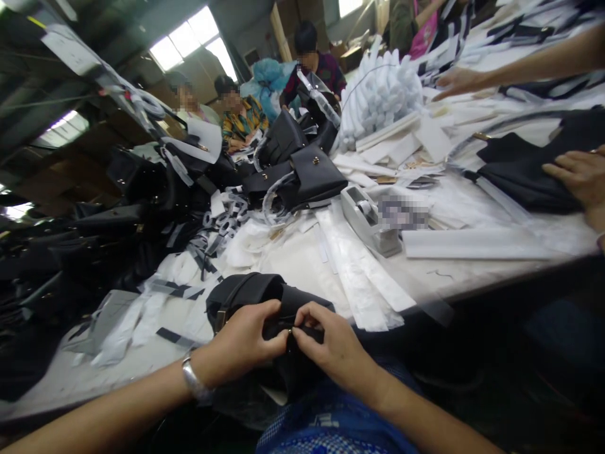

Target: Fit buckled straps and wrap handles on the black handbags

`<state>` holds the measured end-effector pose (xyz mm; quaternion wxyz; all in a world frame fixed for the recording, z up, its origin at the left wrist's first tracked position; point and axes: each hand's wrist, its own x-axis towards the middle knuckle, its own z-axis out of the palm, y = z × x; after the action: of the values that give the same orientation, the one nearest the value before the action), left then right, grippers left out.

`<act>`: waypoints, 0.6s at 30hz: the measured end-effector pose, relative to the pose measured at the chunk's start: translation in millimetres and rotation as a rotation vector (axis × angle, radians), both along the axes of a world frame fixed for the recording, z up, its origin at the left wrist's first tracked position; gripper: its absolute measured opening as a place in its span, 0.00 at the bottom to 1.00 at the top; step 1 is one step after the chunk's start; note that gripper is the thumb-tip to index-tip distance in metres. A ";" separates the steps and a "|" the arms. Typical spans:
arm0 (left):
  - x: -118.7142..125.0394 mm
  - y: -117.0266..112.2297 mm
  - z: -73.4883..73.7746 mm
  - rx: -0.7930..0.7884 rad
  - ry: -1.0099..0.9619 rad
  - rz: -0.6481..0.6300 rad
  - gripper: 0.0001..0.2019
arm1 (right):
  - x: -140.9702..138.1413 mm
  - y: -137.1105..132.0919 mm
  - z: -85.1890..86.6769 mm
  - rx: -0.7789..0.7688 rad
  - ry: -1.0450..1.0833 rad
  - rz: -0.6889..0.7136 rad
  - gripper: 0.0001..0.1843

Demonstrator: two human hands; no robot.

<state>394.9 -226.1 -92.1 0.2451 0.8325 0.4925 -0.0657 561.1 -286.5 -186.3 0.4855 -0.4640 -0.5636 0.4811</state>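
A black handbag lies at the table's near edge, partly over my lap, with a gold-coloured fitting on its left side. My left hand grips the bag from the left, thumb pressed near a small gold-coloured piece of hardware. From the right, my right hand pinches the bag beside that same piece, thumb and forefinger together. The two thumbs almost meet there. My palms and fingers cover much of the bag's near part, and its underside is in shadow.
A grey tape dispenser stands beyond white wrapping strips. Finished-looking black bags sit mid-table, and more are heaped at left. White padding rolls form a bundle. At right, another person's hand rests on a black bag; several people work around the table.
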 end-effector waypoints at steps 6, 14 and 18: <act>-29.4 -3.8 55.6 0.089 -0.167 0.001 0.21 | 24.2 21.1 15.5 0.012 -0.029 0.121 0.06; -142.9 -11.0 20.8 0.393 -0.284 0.382 0.28 | 29.8 85.9 37.2 0.012 -0.105 0.215 0.17; -177.3 -1.1 -39.6 0.261 -0.380 0.385 0.37 | 32.6 133.4 52.8 0.168 -0.141 0.220 0.20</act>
<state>217.6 -227.2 -131.7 0.2315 0.7457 0.5909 0.2028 593.7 -153.1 -133.5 0.4263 -0.3899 -0.6817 0.4489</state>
